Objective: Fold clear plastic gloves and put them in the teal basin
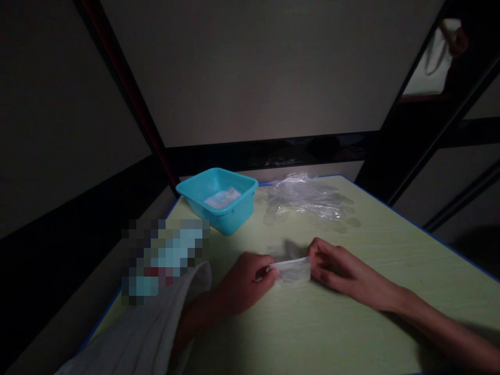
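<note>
Film [294,270] is spanning lower centre of frame, left hand [248,281] and right hand [349,271] each pinching one end, fingertips nearly closed; looking thin, so uneven pulling is risking a tear, a loose pinch a slip.

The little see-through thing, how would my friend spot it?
Find the pale green table with the blue edge. Near its middle, the left hand and right hand hold a small see-through piece between them. It has a whitish far edge and is held, while the bigger clear plastic behind lies crumpled.
</note>
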### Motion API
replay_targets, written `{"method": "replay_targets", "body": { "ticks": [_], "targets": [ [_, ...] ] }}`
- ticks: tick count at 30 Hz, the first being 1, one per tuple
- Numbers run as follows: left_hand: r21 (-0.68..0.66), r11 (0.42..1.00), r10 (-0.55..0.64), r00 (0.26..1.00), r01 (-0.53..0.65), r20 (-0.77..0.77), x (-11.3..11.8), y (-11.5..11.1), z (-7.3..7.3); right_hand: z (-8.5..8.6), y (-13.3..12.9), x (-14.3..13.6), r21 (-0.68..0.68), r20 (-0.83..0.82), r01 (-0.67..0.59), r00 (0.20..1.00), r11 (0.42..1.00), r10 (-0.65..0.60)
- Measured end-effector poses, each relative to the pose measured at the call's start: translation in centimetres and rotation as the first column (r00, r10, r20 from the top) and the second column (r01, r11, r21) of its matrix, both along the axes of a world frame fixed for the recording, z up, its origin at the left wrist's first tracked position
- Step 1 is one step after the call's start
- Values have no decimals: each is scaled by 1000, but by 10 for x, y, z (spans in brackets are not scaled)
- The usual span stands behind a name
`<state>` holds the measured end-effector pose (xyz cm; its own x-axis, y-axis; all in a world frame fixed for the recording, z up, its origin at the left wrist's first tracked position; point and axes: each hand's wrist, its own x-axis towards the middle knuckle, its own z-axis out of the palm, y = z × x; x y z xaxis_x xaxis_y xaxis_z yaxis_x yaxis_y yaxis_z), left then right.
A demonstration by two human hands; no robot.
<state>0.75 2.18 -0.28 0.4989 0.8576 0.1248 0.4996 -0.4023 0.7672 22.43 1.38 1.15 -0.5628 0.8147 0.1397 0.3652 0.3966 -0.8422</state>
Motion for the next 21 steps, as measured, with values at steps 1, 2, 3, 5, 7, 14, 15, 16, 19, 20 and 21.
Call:
{"method": "replay_targets", "body": {
  "ticks": [1, 2, 3, 5, 7, 14, 15, 16, 19, 20, 21],
  "targets": [
    [-142, 989, 32, 999, -26, 41, 1, 3, 0, -2, 2, -2, -72, -64, -11, 998, 997, 6],
    [-264, 964, 61, 995, -38, 80, 2, 7, 0, -4, 3, -4, -125, -110, -14, 994, 992, 0],
    [-337, 941, 71, 992, -32, 103, 3, 10, 0, -6, 5, -5, -156, -137, -4, 990, 988, -18],
    [-412, 911, 77, 989, -18, 126, 4, 17, -2, -10, 8, -8, -171, -156, 34, 986, 985, -61],
    [-439, 898, 81, 989, -17, 128, 4, 21, -3, -13, 10, -10, -175, -158, 68, 983, 982, -96],
    [-543, 835, 169, 980, -87, 102, 6, 26, -3, -19, 17, -12, -251, -163, 132, 971, 959, -176],
    [-555, 826, 181, 978, -97, 99, 6, 27, -2, -20, 18, -13, -265, -159, 143, 969, 954, -189],
    [-565, 818, 192, 977, -105, 97, 7, 27, -1, -20, 18, -13, -270, -155, 161, 966, 949, -208],
    [-593, 797, 211, 973, -115, 95, 9, 29, 1, -20, 19, -16, -234, -151, 228, 952, 945, -267],
    [-600, 791, 216, 972, -118, 94, 9, 29, 1, -20, 18, -16, -203, -151, 248, 948, 947, -280],
    [-606, 786, 221, 971, -121, 93, 9, 29, 2, -18, 17, -16, -166, -144, 263, 947, 950, -287]
  ]
}}
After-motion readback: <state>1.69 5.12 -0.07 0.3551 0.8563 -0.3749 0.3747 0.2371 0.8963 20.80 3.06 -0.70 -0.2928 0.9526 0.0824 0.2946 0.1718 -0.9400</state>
